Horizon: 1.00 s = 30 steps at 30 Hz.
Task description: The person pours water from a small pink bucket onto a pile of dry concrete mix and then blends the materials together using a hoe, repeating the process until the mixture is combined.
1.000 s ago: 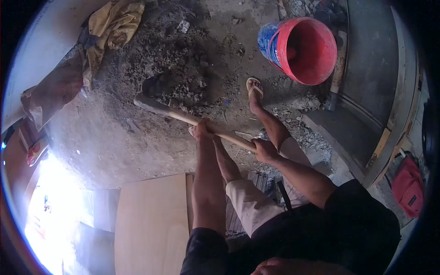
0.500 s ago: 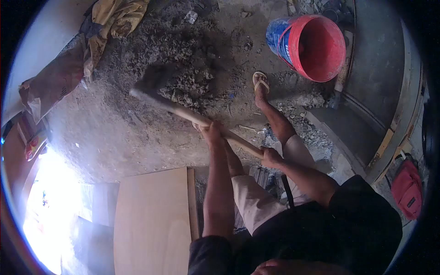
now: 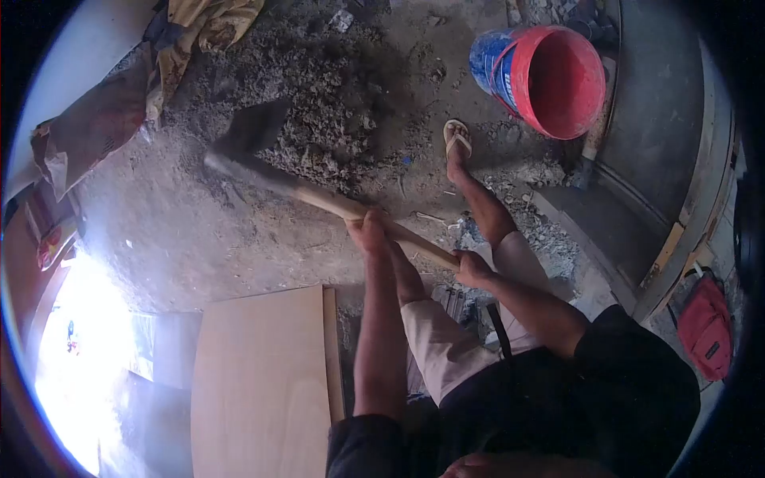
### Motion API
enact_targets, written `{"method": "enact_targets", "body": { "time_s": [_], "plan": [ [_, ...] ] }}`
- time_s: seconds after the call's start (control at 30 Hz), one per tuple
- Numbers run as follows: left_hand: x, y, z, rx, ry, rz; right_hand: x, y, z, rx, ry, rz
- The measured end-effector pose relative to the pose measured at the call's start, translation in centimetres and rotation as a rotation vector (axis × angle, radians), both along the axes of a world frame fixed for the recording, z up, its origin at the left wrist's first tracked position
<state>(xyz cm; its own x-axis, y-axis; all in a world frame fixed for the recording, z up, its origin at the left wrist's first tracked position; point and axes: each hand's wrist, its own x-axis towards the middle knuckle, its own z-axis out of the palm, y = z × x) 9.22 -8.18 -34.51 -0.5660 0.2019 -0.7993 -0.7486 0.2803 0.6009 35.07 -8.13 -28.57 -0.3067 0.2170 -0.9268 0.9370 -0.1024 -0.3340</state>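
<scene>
A hoe (image 3: 327, 201) with a pale wooden handle slants across the middle of the view, its dark flat blade at the upper left. My left hand (image 3: 368, 231) is wrapped round the middle of the handle. Lower right, my right hand (image 3: 473, 269) is closed on the handle's end. The blade lies at the left edge of a heap of grey, crumbly mix (image 3: 327, 119) on the ground. Whether the blade touches the heap or the ground is hard to tell.
A red and blue bucket (image 3: 564, 84) lies tipped at the upper right. Wooden boards (image 3: 263, 358) are at the lower left, torn paper sacks (image 3: 100, 143) at the upper left. A red backpack (image 3: 705, 328) is at the far right. My sandalled foot (image 3: 457, 147) stands beside the heap.
The hoe's blade has moved a little to the left and is less blurred. Both hands keep their hold on the handle, and the view has shifted slightly.
</scene>
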Motion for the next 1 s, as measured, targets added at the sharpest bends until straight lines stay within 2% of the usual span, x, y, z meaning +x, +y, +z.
{"method": "enact_targets", "body": {
  "time_s": [0.07, 0.17, 0.27, 0.33, 0.37, 0.47, 0.5, 0.53, 0.6, 0.67, 0.73, 0.77, 0.87, 0.9, 1.0],
  "plan": [
    [-1.8, -1.2, -4.2, -0.036, -0.078, -0.092, -1.9, 0.2, 0.2, -0.058, -0.154, 0.076],
    [-3.6, -2.3, -8.8, -0.216, -0.486, -0.018, -3.0, 1.3, 0.9, 0.013, -0.146, 0.075],
    [-1.5, -5.5, -11.0, -0.034, -0.303, -0.063, -2.7, 1.8, 1.7, 0.068, -0.115, 0.055],
    [0.3, -5.4, -7.5, 0.097, -0.256, -0.036, -1.2, 1.2, 2.9, 0.056, -0.176, 0.084],
    [0.9, -5.5, -4.3, 0.146, -0.228, -0.014, 3.0, -2.9, -0.6, 0.113, -0.125, 0.112],
    [2.4, -2.6, 5.5, -0.02, -0.112, 0.173, 3.7, -3.5, 2.0, 0.184, -0.009, 0.041],
    [2.7, -3.6, 6.7, -0.044, -0.102, 0.132, 1.6, -2.1, 4.4, 0.072, -0.065, 0.021],
    [2.9, -4.3, 7.7, -0.062, -0.093, 0.093, 2.3, -3.3, 4.3, 0.08, -0.035, 0.034],
    [3.2, -5.1, 7.4, -0.077, -0.095, 0.045, 3.6, -5.5, 4.7, 0.108, 0.023, 0.066],
    [3.3, -6.6, 4.2, -0.076, -0.116, 0.023, 2.7, -5.7, 5.1, 0.076, -0.089, 0.07],
    [2.6, -8.9, -3.6, 0.048, -0.22, -0.013, 0.8, -4.9, 5.0, -0.009, -0.228, 0.06],
    [1.9, -8.8, -5.0, 0.109, -0.27, -0.032, 0.4, -5.4, 3.6, -0.026, -0.308, 0.09],
    [3.2, -9.0, -5.6, -0.018, -0.339, -0.016, 1.5, -5.2, 3.7, 0.05, -0.209, 0.025],
    [3.5, -8.3, -4.3, 0.021, -0.258, -0.016, 1.8, -5.5, 4.1, 0.033, -0.169, 0.047],
    [3.8, -6.7, 1.7, -0.065, -0.296, 0.026, 2.9, -6.9, 5.6, 0.053, -0.127, -0.001]
  ]
}}
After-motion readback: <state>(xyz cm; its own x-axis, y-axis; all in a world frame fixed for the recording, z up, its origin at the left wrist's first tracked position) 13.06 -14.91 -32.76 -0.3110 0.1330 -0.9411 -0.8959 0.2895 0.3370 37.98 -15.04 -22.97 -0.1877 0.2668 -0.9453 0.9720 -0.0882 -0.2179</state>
